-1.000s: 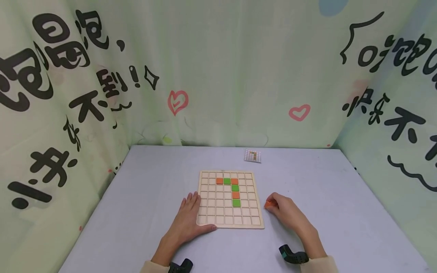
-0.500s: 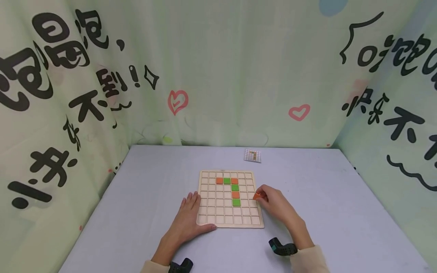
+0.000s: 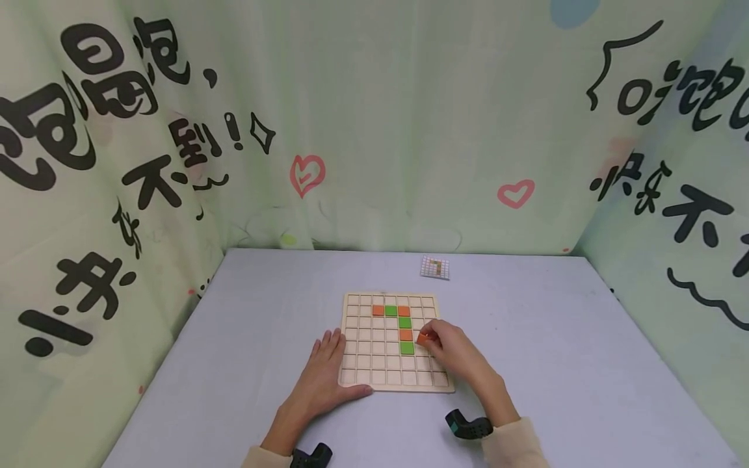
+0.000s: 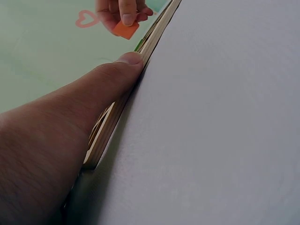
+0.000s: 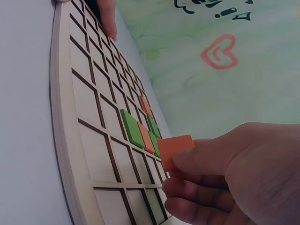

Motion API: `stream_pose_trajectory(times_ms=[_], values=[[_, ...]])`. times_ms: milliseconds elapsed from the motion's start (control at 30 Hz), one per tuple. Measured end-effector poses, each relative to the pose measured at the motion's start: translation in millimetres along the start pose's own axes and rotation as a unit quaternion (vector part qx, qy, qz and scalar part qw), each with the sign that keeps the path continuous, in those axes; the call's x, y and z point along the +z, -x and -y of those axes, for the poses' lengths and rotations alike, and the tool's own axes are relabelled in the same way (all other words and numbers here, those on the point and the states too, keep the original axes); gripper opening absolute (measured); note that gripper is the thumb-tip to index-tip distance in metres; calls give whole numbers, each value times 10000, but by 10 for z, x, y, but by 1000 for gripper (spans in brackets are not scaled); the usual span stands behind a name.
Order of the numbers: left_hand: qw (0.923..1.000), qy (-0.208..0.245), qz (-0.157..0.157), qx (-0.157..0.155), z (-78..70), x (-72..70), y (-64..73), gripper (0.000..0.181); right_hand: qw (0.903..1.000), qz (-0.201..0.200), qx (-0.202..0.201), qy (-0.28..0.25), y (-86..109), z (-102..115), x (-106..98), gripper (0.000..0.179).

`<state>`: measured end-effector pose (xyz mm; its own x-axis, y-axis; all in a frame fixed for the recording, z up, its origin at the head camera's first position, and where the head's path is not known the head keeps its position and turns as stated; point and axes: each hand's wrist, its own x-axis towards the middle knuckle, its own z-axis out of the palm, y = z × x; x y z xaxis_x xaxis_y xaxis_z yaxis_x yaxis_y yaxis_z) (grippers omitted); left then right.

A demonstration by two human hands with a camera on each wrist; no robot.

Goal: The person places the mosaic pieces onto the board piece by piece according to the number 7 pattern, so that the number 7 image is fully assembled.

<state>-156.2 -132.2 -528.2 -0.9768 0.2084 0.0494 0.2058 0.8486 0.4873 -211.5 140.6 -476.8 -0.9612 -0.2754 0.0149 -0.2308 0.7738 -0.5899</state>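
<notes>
A wooden grid board [image 3: 374,364] lies on the table with several orange and green square tiles set in its cells. The green tile [image 3: 406,348] is the nearest of them to the front edge. My right hand [image 3: 459,351] pinches an orange square tile [image 5: 176,149] between thumb and fingers, held over the right part of the board, just right of the coloured column. My left hand [image 3: 322,377] rests along the board's left edge and front left corner, fingers straight, thumb [image 4: 115,75] lying on the front rim.
A small card [image 3: 435,268] with a printed grid pattern lies near the back of the white table [image 3: 281,279]. A pale green curtain [image 3: 409,130] with black lettering and red hearts hangs behind and at both sides. Each wrist wears a black band.
My right hand has moved left from the table beside the board to over its right cells, carrying the orange tile. The left hand has stayed in place.
</notes>
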Motion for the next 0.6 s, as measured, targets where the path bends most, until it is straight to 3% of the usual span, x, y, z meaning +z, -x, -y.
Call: stream_pose_trajectory(times_ms=[267,600], values=[[10000,-65,15,-25,2,1,-23,118,9996,117,-154,-184,-1,37,40,12],[9999,-27,76,-67,-1,8,-6,119,9964,596,-488,-340,14,-21,102,7]])
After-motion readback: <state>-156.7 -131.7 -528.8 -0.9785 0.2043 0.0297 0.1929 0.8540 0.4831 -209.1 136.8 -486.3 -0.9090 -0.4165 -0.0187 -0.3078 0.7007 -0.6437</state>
